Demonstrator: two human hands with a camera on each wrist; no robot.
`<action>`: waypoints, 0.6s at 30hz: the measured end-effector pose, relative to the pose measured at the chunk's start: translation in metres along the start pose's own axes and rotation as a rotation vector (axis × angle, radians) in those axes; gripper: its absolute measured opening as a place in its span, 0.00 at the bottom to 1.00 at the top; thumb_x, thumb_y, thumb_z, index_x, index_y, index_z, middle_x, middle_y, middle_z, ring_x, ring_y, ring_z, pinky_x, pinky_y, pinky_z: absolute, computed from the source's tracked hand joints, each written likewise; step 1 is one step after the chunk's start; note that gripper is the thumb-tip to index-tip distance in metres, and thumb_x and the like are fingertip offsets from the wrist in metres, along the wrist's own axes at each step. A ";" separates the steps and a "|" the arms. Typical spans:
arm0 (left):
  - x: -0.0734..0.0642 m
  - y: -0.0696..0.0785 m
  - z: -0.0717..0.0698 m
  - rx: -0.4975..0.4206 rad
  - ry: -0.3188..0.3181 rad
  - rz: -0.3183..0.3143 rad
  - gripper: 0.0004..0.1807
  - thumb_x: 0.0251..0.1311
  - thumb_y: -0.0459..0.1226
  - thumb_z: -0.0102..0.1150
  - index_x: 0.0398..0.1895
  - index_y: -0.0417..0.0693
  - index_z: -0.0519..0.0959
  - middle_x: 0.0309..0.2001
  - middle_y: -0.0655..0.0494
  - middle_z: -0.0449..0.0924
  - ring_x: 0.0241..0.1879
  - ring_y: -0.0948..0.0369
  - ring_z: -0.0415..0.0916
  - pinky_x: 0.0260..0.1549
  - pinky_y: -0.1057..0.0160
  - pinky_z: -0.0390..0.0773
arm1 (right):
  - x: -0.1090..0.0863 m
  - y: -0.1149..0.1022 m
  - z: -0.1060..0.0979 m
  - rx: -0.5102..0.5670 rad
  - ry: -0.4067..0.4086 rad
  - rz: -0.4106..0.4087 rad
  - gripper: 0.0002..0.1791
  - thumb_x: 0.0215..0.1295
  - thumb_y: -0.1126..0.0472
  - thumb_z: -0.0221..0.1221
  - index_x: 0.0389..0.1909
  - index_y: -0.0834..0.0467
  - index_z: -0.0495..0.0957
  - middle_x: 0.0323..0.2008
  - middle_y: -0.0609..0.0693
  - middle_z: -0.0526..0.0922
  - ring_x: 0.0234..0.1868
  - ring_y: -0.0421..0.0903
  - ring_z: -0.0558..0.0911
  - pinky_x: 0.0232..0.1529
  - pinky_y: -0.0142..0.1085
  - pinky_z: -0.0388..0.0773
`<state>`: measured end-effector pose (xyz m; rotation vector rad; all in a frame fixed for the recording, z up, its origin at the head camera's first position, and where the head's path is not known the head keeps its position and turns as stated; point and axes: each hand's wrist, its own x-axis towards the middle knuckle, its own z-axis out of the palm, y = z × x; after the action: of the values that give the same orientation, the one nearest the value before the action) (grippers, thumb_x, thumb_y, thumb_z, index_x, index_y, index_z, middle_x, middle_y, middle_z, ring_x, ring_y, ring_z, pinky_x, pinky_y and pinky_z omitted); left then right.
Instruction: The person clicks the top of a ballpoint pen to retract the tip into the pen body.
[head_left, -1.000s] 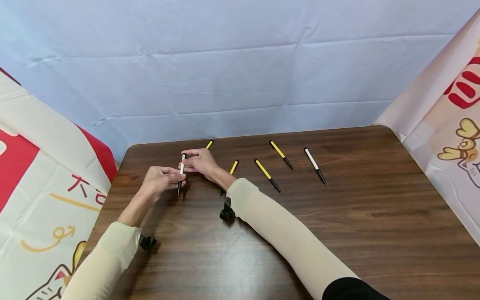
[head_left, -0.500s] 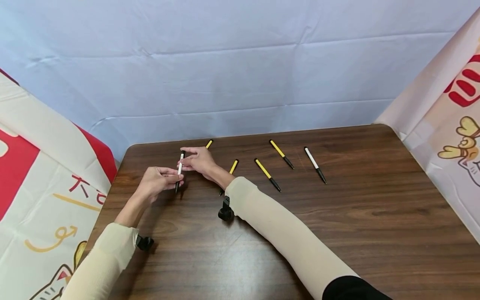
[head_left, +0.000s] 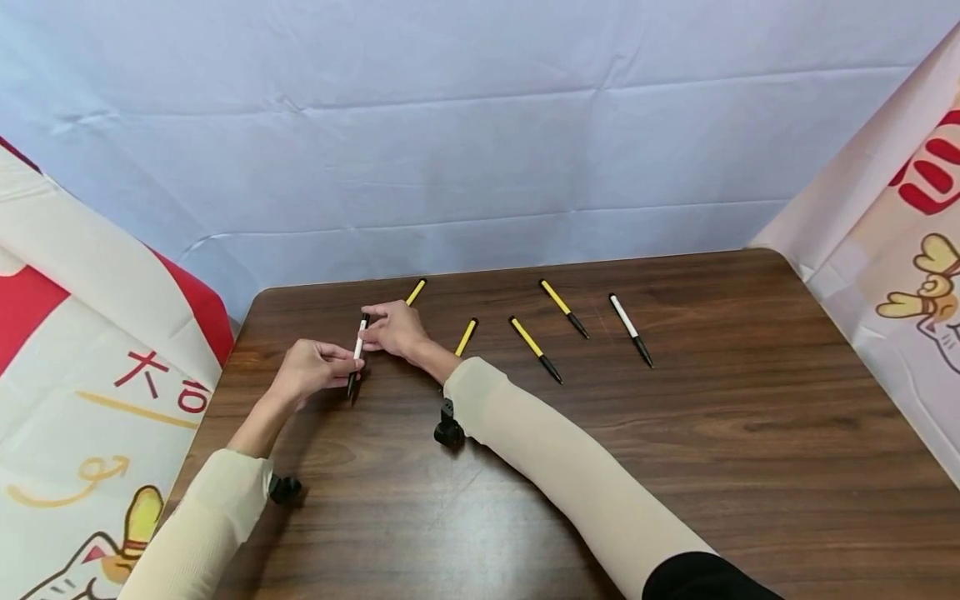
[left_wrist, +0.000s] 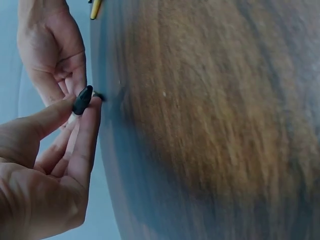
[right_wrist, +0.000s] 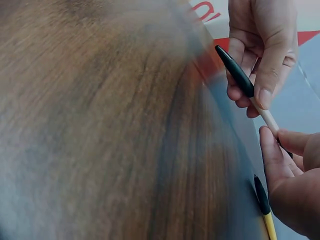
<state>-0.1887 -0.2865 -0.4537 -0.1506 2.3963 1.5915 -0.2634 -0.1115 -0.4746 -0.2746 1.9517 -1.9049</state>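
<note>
Both hands hold one white pen [head_left: 360,340] with a black grip and black top, tilted above the left part of the table. My left hand [head_left: 313,367] pinches it near the black grip, thumb on one side and fingers on the other. Higher on the barrel, my right hand [head_left: 393,329] pinches the white part near the top end. In the right wrist view the black tip of the pen [right_wrist: 235,70] points past the left hand [right_wrist: 265,50]. Beyond the right hand a yellow pen [head_left: 416,291] lies partly hidden.
On the brown table [head_left: 712,467], a yellow pen [head_left: 466,337] lies partly behind the right wrist. Further right are another yellow pen [head_left: 527,337], a yellow pen [head_left: 557,296] near the back and a white pen [head_left: 624,315]. A pale cloth [head_left: 480,167] hangs behind.
Both hands and the white pen rise slightly, then come down a little, ending slightly further left. The grip on the pen stays much the same. The pens on the table stay put.
</note>
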 end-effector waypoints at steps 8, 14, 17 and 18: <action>0.001 -0.003 -0.001 0.107 0.028 -0.013 0.15 0.63 0.33 0.76 0.45 0.26 0.87 0.38 0.40 0.91 0.34 0.60 0.90 0.36 0.60 0.90 | -0.002 0.004 0.008 -0.170 0.059 -0.041 0.26 0.68 0.72 0.68 0.67 0.65 0.80 0.35 0.59 0.92 0.36 0.53 0.92 0.37 0.36 0.90; 0.002 -0.006 -0.003 0.168 0.044 -0.020 0.14 0.61 0.34 0.78 0.41 0.29 0.88 0.34 0.43 0.91 0.30 0.60 0.89 0.33 0.60 0.90 | -0.001 0.005 0.016 -0.233 0.098 -0.034 0.25 0.67 0.72 0.70 0.65 0.65 0.81 0.32 0.58 0.91 0.34 0.51 0.92 0.35 0.35 0.89; 0.003 -0.008 -0.003 0.182 0.050 -0.030 0.14 0.61 0.35 0.78 0.40 0.30 0.89 0.32 0.45 0.91 0.29 0.60 0.89 0.32 0.60 0.90 | -0.001 0.005 0.020 -0.288 0.107 -0.031 0.25 0.67 0.71 0.71 0.64 0.65 0.82 0.31 0.57 0.91 0.31 0.49 0.92 0.32 0.32 0.88; 0.004 -0.009 -0.004 0.188 0.053 -0.035 0.14 0.61 0.36 0.79 0.40 0.31 0.89 0.31 0.45 0.90 0.29 0.60 0.89 0.32 0.60 0.90 | -0.001 0.004 0.021 -0.313 0.109 -0.029 0.25 0.67 0.70 0.71 0.64 0.64 0.82 0.30 0.56 0.91 0.31 0.48 0.92 0.31 0.31 0.88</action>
<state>-0.1909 -0.2931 -0.4611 -0.1991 2.5529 1.3550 -0.2529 -0.1298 -0.4787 -0.2924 2.3309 -1.6561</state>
